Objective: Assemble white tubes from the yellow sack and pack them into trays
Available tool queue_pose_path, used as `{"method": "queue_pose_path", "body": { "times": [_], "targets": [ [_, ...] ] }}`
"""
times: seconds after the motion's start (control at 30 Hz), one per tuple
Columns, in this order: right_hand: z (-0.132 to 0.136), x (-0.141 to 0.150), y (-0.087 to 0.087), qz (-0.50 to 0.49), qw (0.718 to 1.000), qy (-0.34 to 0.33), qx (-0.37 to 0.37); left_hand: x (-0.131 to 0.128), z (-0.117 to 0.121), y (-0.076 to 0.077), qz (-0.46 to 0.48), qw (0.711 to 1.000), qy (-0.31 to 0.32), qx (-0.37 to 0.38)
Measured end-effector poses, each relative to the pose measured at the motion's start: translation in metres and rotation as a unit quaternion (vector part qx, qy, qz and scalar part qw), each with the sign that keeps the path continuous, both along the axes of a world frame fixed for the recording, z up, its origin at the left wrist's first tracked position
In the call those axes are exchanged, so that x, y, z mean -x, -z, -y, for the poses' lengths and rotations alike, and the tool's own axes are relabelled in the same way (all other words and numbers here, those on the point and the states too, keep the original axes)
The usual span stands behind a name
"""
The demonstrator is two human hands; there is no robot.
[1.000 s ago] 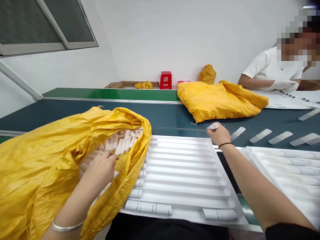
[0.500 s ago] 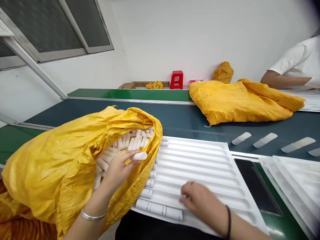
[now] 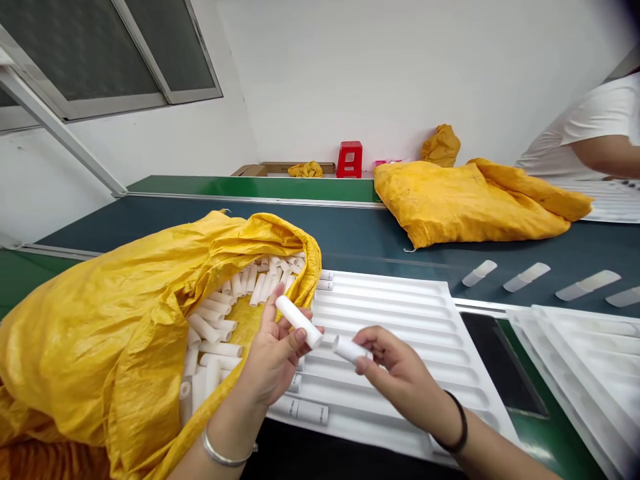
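My left hand [image 3: 267,360] is closed round a plain white tube [image 3: 299,321], which it holds tilted over the near edge of the sack's mouth. Close to its lower end, my right hand [image 3: 407,380] grips a second short white tube [image 3: 347,349] between thumb and fingers. The two tubes are near each other but apart. Under the hands lies a white ribbed tray [image 3: 400,310], with printed tubes [image 3: 313,412] in its grooves at the left side. At my left, the open yellow sack [image 3: 110,320] shows many loose white tubes [image 3: 220,349] inside.
Several capped-looking tubes [image 3: 529,277] lie on the dark conveyor belt [image 3: 345,233]. Another yellow sack [image 3: 465,207] rests across it. Stacked trays [image 3: 590,373] and a flat black object [image 3: 503,363] are at my right. A co-worker in a white shirt [image 3: 585,127] is at the far right.
My right hand came back from the belt to over the tray and now holds a tube towards the left hand. My left hand drew a tube out of the sack and turned it rightward.
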State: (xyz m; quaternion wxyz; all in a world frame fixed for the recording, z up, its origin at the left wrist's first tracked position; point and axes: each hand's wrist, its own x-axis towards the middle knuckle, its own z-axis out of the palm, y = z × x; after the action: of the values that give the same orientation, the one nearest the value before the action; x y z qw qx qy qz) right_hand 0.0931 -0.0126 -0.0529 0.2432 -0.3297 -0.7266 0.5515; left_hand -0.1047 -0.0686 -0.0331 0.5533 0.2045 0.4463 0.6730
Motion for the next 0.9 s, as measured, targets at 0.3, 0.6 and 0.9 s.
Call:
{"method": "queue_pose_path", "body": {
  "times": [0.3,0.6,0.9],
  "targets": [
    [-0.026,-0.013,-0.013,-0.088,0.975,0.067,-0.192,-0.001,-0.004,0.011,-0.177,0.984,-0.029,0.006],
    [-0.038,-0.025,-0.023,-0.046,0.943,-0.051,-0.327,0.007,0.008,-0.016,-0.573,0.795,0.180,-0.083],
    [-0.033,-0.017,-0.020,-0.022,0.958,-0.027,-0.283,-0.001,0.011,-0.017,-0.704,0.679,0.086,-0.190]
  ]
}}
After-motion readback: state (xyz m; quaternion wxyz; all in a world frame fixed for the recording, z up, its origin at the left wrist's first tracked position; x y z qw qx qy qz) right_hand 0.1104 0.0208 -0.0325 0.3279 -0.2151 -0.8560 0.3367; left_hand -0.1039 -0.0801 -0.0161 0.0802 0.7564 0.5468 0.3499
